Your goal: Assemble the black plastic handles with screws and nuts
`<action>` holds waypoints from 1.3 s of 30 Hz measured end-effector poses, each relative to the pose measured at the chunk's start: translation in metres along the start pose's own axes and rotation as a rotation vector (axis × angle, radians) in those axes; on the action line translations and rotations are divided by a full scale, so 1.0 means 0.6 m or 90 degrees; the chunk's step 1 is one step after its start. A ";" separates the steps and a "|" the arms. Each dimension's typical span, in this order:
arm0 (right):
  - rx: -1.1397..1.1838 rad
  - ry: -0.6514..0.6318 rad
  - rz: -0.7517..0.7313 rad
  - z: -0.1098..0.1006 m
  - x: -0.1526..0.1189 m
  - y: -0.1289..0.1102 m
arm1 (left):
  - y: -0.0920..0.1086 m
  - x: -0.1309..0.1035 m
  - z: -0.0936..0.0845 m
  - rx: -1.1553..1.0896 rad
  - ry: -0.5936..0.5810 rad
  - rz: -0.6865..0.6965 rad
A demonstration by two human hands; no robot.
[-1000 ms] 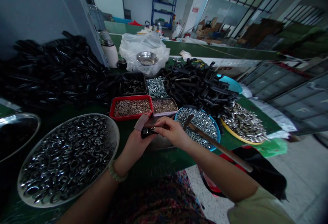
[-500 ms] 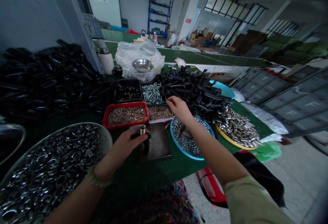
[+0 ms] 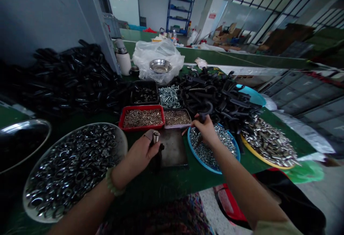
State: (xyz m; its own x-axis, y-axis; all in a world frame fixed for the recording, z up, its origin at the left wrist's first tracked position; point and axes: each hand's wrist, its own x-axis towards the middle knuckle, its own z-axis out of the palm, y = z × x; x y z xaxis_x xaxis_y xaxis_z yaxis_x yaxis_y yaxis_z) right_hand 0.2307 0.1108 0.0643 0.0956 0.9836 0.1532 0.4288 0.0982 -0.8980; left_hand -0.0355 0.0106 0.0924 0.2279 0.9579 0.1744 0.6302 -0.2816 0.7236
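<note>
My left hand (image 3: 140,153) is closed around a threaded metal fitting (image 3: 156,136), whose silvery end points upward between thumb and fingers. A dark part shows beneath that hand, over the metal tray (image 3: 174,149). My right hand (image 3: 207,129) grips a black curved plastic part (image 3: 205,111), its hooked end standing above the fingers. Just under the right hand is a blue basin (image 3: 189,145) of small shiny nuts. Behind that hand lies a heap of similar black parts (image 3: 215,88).
A red tray (image 3: 142,128) of pins, a tray of tiny metal pieces (image 3: 176,117) and screws (image 3: 169,97) stand ahead. Left is a large basin of metal rings (image 3: 80,170); right, a yellow-rimmed basin of metal sleeves (image 3: 268,141). A thermos (image 3: 124,62) stands farther back.
My right hand has gone from the tray of tiny pieces to the black heap's near edge and now grips a black curved part. My left hand still holds the threaded fitting. The view has shifted.
</note>
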 end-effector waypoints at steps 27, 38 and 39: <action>-0.003 -0.387 0.000 0.044 -0.169 -0.133 | 0.015 -0.024 0.012 0.174 -0.196 0.011; 0.164 -0.129 0.033 0.107 -0.217 -0.102 | 0.028 -0.027 0.035 -0.008 -0.128 -0.039; 0.167 -0.168 0.018 0.105 -0.206 -0.096 | 0.026 -0.028 0.026 -0.012 -0.135 -0.036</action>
State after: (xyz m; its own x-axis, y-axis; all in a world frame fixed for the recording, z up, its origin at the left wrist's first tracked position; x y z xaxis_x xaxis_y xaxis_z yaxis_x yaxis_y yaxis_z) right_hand 0.1378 -0.0072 0.0710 -0.1447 0.9884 0.0455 0.1811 0.0717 -0.9809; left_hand -0.0181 -0.0107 0.0902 0.3450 0.9386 -0.0089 0.6326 -0.2255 0.7409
